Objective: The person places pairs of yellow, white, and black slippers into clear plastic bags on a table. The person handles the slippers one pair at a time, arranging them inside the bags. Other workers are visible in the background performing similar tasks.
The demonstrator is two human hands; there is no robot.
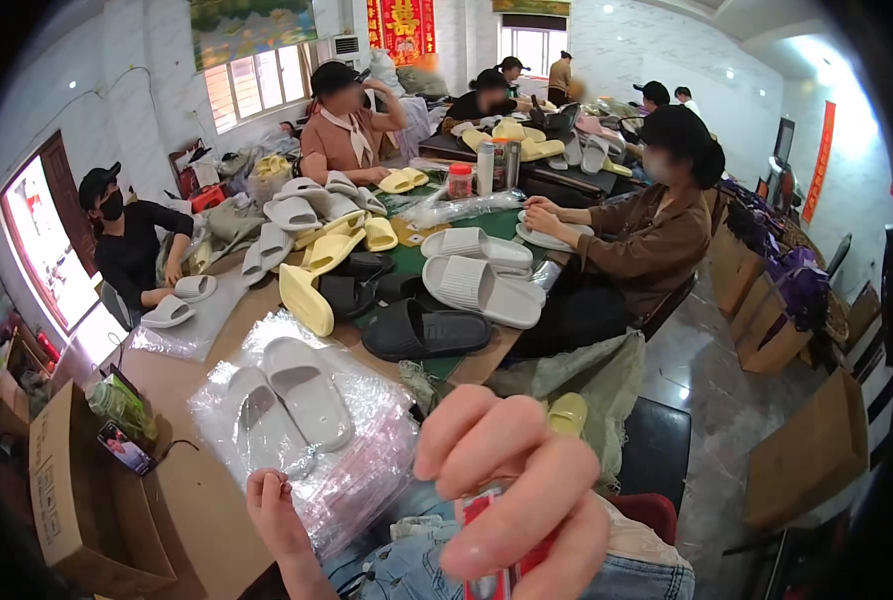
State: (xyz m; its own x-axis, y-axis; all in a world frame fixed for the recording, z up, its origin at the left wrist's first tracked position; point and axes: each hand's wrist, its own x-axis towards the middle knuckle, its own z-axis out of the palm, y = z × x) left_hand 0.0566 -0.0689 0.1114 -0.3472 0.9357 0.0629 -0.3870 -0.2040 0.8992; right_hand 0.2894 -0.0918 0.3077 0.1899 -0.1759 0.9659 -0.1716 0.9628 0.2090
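Observation:
Close to the camera, my right hand (527,490) has its fingers curled round a small red and silver-white object (485,515). The fingers cover most of it, so its kind is unclear. My left hand (279,515) is lower left, fingers drawn together at the edge of the plastic bags; whether anything is pinched in them I cannot make out. Just beyond it, a pair of light grey slide sandals (312,395) lies side by side on a stack of clear plastic bags (362,500), one slide apparently under or inside the film.
Black slides (427,330), yellow slides (307,300) and grey slides (482,285) are heaped ahead. An open cardboard box (57,480) and a lit phone (125,447) stand at the left. Several people sit round the tables, one (647,230) at the right handling a slide.

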